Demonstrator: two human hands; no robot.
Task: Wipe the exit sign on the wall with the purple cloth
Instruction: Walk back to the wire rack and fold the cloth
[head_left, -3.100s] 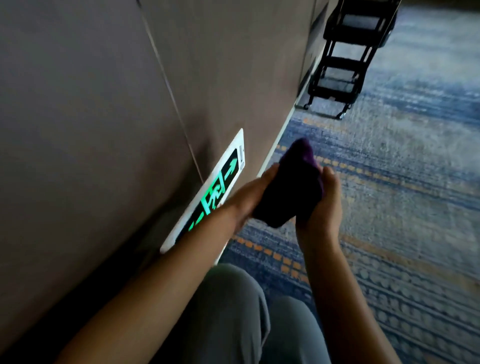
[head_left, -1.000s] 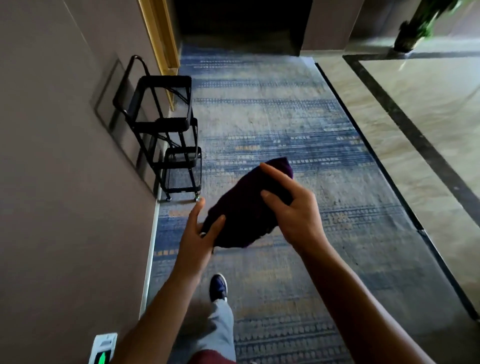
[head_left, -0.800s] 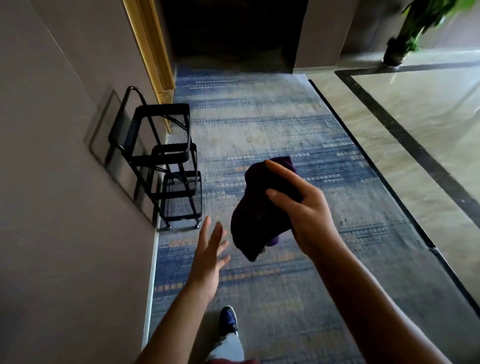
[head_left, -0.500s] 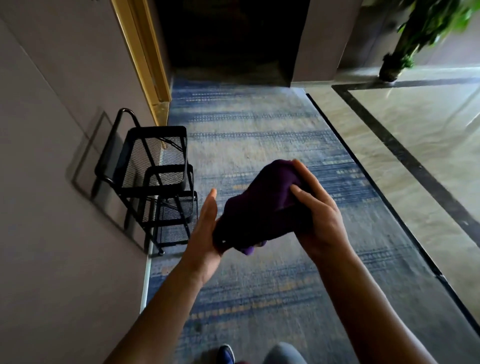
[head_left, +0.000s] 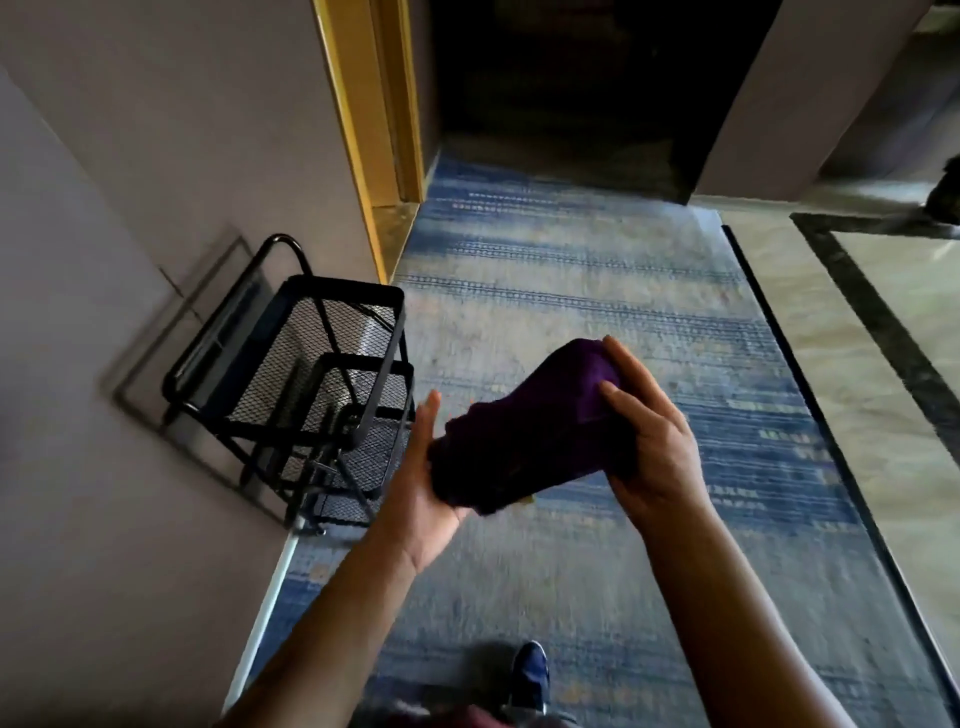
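While near a black mesh cart (head_left: 311, 384), holds dark purple cloth (head_left: 524, 441), right hand (head_left: 654, 457) curled round it, left hand (head_left: 423, 493) flat-fingered beneath; exit sign unseen, cannot tell whether wiped.

No legible text or signs anywhere.

Purple cloth (head_left: 530, 436): soft, matt, nappy textile, bunched in folds. Cart (head_left: 343, 287): black metal tube frame with fine wire-mesh baskets and a matt painted finish. Carpet (head_left: 597, 291): woven pile, matt, in blue and grey bands. Stone floor (head_left: 821, 332): polished and glossy, with a dark border strip. Door frame (head_left: 358, 130): gold, smooth, with a metallic sheen. Wall (head_left: 104, 493): smooth, matt panels with thin seams. Shoe (head_left: 531, 675): dark blue fabric upper.
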